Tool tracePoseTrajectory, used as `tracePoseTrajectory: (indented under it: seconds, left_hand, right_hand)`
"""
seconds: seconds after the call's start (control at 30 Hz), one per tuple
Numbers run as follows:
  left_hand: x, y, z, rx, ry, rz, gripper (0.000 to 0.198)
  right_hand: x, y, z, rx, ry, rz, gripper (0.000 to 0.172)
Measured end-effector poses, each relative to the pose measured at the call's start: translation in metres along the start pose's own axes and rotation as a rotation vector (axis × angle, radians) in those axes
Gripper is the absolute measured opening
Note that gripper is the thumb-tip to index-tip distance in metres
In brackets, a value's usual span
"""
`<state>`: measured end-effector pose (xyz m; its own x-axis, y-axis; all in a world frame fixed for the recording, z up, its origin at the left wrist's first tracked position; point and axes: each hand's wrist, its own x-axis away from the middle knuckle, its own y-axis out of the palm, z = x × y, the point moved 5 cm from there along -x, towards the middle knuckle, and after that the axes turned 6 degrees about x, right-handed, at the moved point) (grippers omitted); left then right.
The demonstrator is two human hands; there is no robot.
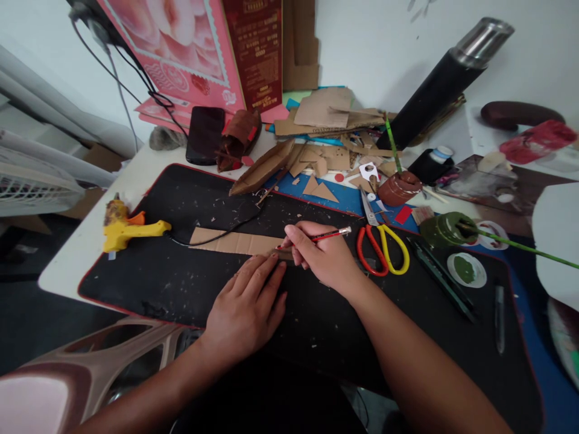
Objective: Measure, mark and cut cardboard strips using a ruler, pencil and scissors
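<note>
A long cardboard strip [230,242] lies on the black mat, with crease lines across it. My left hand [244,301] rests flat, fingers stretched, its fingertips at the strip's near edge. Between the fingers of my right hand [316,250] is a red and black pencil [333,234] with a white eraser end. The pencil's tip touches or nearly touches the strip just beyond my left fingertips. Part of the strip's right end is hidden by my right hand. Scissors [382,247] with red and yellow handles lie to the right of that hand.
A yellow glue gun [131,229] stands at the left, its black cord crossing the strip. Cardboard scraps [330,114] pile at the back. Paint jars [446,230], dark pens [441,277] and a black thermos [434,90] are on the right.
</note>
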<state>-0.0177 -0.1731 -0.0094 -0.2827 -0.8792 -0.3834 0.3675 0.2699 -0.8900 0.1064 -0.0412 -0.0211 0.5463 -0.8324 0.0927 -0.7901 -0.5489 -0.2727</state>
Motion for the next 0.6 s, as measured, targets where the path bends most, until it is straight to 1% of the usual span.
tracePoseTrajectory:
  seconds: [0.33,0.47,0.6]
  left_hand:
    - [-0.0004,0.0005,0.0001,-0.012,-0.001,-0.012,0.037]
    - [0.0009,0.0010,-0.0008,-0.005,-0.004,-0.012,0.038]
    - [0.0031,0.0017,-0.0019,0.029,-0.004,0.004,0.037]
  right_hand:
    - [0.0004,0.0001,-0.0014,0.044,-0.007,-0.007,0.045]
    - [0.0004,-0.0006,0.0001,-0.077,0.024,0.010,0.048]
    - [-0.0015,-0.0081,-0.0002,-0.217,0.072,0.086,0.053]
